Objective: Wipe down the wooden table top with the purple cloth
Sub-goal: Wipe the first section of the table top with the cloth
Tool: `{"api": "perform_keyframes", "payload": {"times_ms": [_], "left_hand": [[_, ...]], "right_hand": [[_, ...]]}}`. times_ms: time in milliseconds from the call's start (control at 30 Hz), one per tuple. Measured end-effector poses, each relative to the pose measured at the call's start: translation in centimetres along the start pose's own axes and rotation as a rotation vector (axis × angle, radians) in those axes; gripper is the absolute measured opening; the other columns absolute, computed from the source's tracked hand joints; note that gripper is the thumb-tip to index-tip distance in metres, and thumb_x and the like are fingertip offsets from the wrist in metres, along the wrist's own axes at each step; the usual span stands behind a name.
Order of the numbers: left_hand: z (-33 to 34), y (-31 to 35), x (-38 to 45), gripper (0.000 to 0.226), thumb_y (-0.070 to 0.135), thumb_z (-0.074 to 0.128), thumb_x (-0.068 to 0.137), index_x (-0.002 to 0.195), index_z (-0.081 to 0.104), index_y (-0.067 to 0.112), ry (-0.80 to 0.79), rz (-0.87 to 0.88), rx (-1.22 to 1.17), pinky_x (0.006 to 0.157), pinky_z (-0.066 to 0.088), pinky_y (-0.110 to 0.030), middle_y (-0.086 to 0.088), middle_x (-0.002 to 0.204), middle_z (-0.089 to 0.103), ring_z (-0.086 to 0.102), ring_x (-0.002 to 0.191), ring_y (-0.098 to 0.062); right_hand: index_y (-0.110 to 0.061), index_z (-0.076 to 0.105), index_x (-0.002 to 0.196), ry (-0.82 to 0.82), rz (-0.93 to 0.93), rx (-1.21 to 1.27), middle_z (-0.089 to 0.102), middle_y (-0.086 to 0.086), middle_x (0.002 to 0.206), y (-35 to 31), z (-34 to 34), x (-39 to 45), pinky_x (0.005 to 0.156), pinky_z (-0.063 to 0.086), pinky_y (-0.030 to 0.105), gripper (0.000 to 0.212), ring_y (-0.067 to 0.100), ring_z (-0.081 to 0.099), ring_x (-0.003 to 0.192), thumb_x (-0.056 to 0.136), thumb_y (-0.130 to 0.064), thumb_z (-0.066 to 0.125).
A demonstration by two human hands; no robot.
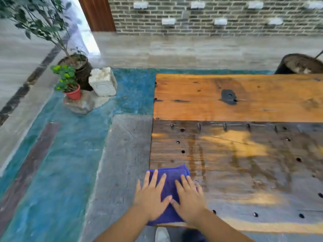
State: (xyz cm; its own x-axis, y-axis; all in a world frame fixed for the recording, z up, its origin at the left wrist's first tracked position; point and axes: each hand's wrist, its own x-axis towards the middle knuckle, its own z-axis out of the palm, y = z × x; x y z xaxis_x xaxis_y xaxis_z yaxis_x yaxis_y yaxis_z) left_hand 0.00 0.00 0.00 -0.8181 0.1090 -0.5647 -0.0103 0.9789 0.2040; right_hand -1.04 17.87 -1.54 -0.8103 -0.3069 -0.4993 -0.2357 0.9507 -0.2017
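The purple cloth (170, 186) lies flat on the near left corner of the wooden table top (244, 154). My left hand (151, 196) presses on the cloth's left part with straight, spread fingers, right at the table's left edge. My right hand (189, 198) presses on the cloth's right part the same way. The thumbs touch in the middle. Wet streaks darken the wood to the right of the cloth. The table's far plank is lighter orange; the near plank is dark with several holes.
Left of the table, on the blue and grey floor, stand a small plant in a red pot (74, 94), a white stone block (103, 82) and a large potted tree (76, 67). A dark pot (300, 64) sits beyond the far right edge. A brick wall runs behind.
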Motion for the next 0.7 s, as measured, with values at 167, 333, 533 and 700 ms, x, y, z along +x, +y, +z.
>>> {"api": "perform_keyframes", "payload": {"times_ms": [167,333,533,700], "left_hand": [[4.7,0.8,-1.2,0.065,0.052,0.04,0.084,0.139,0.054,0.021,0.136,0.061,0.075,0.1,0.045,-0.051,-0.015,0.151,0.039,0.042,0.136,-0.032],[6.4,1.1,-0.9,0.063,0.037,0.046,0.078,0.137,0.054,0.014,0.275,0.066,0.084,0.111,0.029,-0.052,-0.017,0.147,0.044,0.045,0.134,-0.034],[6.0,1.9,-0.8,0.061,0.03,0.04,0.08,0.135,0.056,0.01,0.241,0.016,-0.048,0.112,0.014,-0.04,-0.015,0.148,0.042,0.042,0.135,-0.032],[6.0,0.9,0.9,0.059,0.036,0.042,0.084,0.138,0.054,0.016,0.274,0.003,-0.072,0.112,0.018,-0.045,-0.012,0.151,0.039,0.035,0.14,-0.031]], "right_hand": [[-0.021,0.001,0.155,0.028,-0.027,0.014,-0.019,0.004,0.159,-1.2,4.0,-0.2,0.116,-0.006,0.044,0.072,0.026,-0.017,0.146,0.095,-0.049,0.029],[-0.015,0.043,0.145,0.187,-0.001,-0.026,0.036,0.006,0.152,-1.4,4.8,-0.9,0.115,0.023,0.048,0.063,0.026,0.032,0.141,0.092,-0.049,0.036],[-0.015,0.06,0.13,0.212,0.026,0.04,0.058,0.007,0.131,-1.3,4.1,0.2,0.096,0.045,0.046,0.055,0.029,0.057,0.118,0.088,-0.047,0.042],[-0.018,0.046,0.143,0.201,0.01,0.004,0.039,0.007,0.151,-0.9,4.0,1.7,0.106,0.022,0.044,0.064,0.028,0.039,0.137,0.087,-0.05,0.043]]}}
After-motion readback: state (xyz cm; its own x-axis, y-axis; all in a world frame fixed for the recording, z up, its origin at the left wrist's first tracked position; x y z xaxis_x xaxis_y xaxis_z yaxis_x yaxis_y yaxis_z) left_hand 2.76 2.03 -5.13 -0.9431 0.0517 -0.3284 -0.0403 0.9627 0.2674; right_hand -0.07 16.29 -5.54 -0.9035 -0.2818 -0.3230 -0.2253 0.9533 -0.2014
